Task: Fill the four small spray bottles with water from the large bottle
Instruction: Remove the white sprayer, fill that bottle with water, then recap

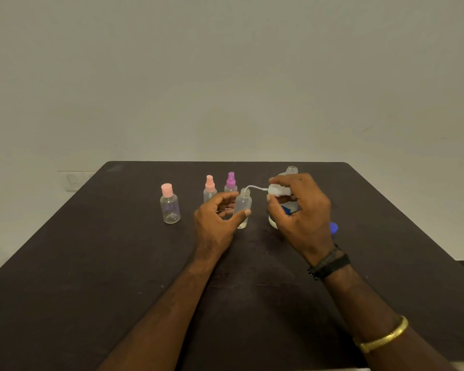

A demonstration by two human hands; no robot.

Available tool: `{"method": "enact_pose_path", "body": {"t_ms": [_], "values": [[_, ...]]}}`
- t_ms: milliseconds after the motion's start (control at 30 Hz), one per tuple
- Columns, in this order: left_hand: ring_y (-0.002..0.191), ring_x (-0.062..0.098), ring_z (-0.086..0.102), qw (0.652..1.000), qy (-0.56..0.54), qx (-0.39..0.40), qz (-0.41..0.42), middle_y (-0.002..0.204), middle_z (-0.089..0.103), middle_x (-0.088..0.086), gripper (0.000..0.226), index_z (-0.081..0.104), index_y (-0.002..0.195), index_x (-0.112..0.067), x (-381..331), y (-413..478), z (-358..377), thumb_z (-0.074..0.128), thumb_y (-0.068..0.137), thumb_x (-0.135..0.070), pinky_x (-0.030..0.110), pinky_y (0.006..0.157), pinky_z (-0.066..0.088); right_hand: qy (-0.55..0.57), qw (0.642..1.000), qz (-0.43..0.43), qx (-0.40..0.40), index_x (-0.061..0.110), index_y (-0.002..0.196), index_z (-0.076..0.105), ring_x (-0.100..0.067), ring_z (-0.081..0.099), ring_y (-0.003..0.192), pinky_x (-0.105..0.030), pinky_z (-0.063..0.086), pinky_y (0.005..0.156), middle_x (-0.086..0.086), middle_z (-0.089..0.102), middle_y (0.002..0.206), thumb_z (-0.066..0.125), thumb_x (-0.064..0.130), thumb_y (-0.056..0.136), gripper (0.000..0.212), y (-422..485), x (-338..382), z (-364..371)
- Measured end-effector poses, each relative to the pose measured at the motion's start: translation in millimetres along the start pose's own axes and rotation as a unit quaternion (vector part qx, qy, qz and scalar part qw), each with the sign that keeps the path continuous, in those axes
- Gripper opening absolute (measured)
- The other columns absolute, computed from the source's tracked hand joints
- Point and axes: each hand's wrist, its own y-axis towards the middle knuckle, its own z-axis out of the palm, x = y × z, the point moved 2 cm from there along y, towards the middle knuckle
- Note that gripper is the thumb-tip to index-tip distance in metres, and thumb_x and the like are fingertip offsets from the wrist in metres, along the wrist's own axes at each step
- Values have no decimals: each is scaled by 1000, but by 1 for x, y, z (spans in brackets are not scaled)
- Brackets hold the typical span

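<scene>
Table (118,263) bears a large bottle (291,171), pink-capped bottle (169,206), pink sprayer (210,189), purple sprayer (231,182) and blue cap (333,227) — the left hand (214,223) curls loosely round the uncapped bottle (243,206) at centre, the right hand (303,212) pinches a white spray top (278,191), tube tip at that neck, hiding most of the large bottle.

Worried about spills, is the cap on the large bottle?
No, the large bottle has an open neck, and a blue cap lies on the table.

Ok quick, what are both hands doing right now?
Left hand: holding the uncapped small bottle.
Right hand: pinching the white spray top.
</scene>
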Motion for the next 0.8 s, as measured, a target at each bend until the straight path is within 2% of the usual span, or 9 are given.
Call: {"method": "enact_pose_path", "body": {"t_ms": [100, 167, 267, 400, 500, 600, 700, 800], "values": [[101, 9, 73, 1000, 0, 19, 2, 117, 74, 0, 51, 70, 123, -14, 0, -1, 1, 90, 76, -23, 23, 85, 61, 37, 999, 26, 17, 12, 119, 66, -4, 64, 85, -8, 52, 79, 3, 68, 108, 80, 13, 87, 35, 0, 0, 4], [99, 1, 71, 999, 4, 31, 2, 115, 73, -5, 51, 70, 123, -17, -1, -2, 2, 89, 77, -24, 17, 83, 59, 52, 998, 39, 23, 15, 121, 65, -2, 65, 84, -7, 51, 76, 9, 67, 107, 80, 16, 87, 36, 1, 0, 7], [98, -3, 71, 999, -1, 43, 8, 113, 73, -6, 50, 70, 122, -16, -3, -3, 3, 89, 76, -25, 15, 82, 58, 57, 997, 46, 39, 17, 119, 66, 0, 66, 89, -10, 53, 79, 11, 67, 108, 80, 18, 89, 34, 3, -2, 13], [101, 4, 72, 998, -12, 51, 15, 115, 75, -1, 52, 71, 123, -12, -3, -4, 5, 90, 76, -22, 21, 86, 60, 61, 994, 46, 75, 19, 125, 68, -1, 66, 96, -13, 56, 83, 10, 69, 114, 79, 15, 88, 38, 3, -7, 19], [102, 5, 72, 998, -20, 62, 18, 116, 75, -1, 52, 71, 125, -11, -4, -5, 5, 90, 77, -21, 23, 87, 60, 68, 990, 56, 106, 19, 132, 66, -5, 66, 101, -8, 51, 88, 2, 71, 119, 77, 12, 90, 44, 1, -10, 22], [102, 6, 73, 997, -25, 64, 18, 114, 75, -1, 52, 70, 124, -10, -3, -6, 6, 90, 77, -21, 23, 87, 60, 77, 988, 58, 118, 19, 135, 66, -1, 64, 103, -8, 50, 91, 3, 71, 120, 71, 9, 94, 43, 0, -11, 24], [101, 8, 73, 998, -26, 62, 22, 114, 76, 0, 51, 71, 123, -9, -2, -6, 6, 90, 77, -20, 25, 87, 61, 81, 988, 55, 119, 20, 134, 66, 4, 63, 102, -10, 51, 91, 4, 71, 120, 69, 8, 95, 41, -1, -11, 25], [102, 5, 72, 997, -21, 63, 33, 115, 75, 1, 50, 71, 123, -8, -2, -6, 6, 89, 78, -18, 23, 87, 60, 61, 990, 49, 115, 21, 129, 67, 1, 62, 93, -15, 54, 84, 4, 71, 110, 74, 18, 93, 37, 1, -12, 26]]}}
